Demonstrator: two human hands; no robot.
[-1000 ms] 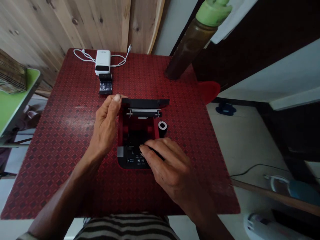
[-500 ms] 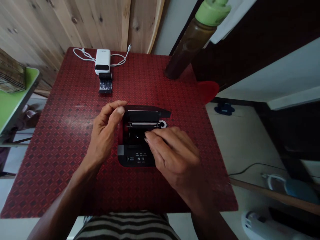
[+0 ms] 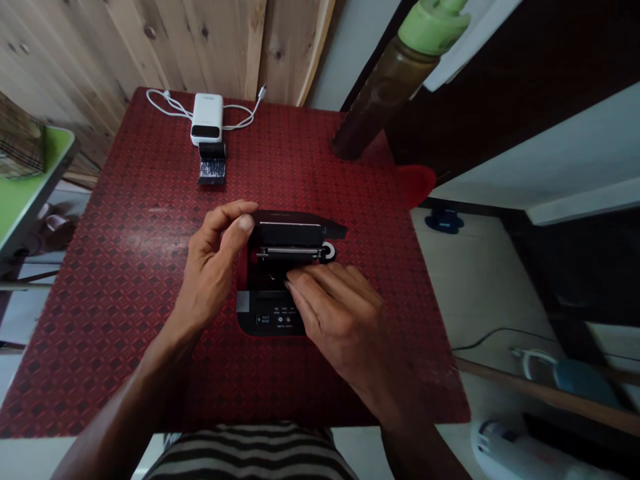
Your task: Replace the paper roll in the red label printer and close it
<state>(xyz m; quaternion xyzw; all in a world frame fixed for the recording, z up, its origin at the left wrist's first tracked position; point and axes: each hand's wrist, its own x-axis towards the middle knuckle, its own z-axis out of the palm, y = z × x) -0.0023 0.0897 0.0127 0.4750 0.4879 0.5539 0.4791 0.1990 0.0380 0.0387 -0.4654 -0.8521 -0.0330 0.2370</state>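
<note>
A small black and red printer (image 3: 273, 310) sits in the middle of the red patterned table (image 3: 125, 267). Its black lid (image 3: 295, 225) is tilted forward, partly lowered over the inside, where a metal bar shows. My left hand (image 3: 215, 260) pinches the lid's left corner between thumb and fingers. My right hand (image 3: 333, 313) lies with fingers stretched flat over the printer's front right part, fingertips near the opening. A small black roll with a white core (image 3: 329, 251) stands just right of the printer, half hidden by the lid.
A white power bank (image 3: 207, 127) with a white cable (image 3: 240, 120) lies at the table's far edge, a small black block (image 3: 212, 163) in front of it. A brown bottle with a green cap (image 3: 387, 87) stands at the far right. A green side table (image 3: 25, 187) is on the left.
The lid has come down from upright to tilted over the printer's inside, with my left hand on its corner. My right hand moved from the control panel up toward the opening.
</note>
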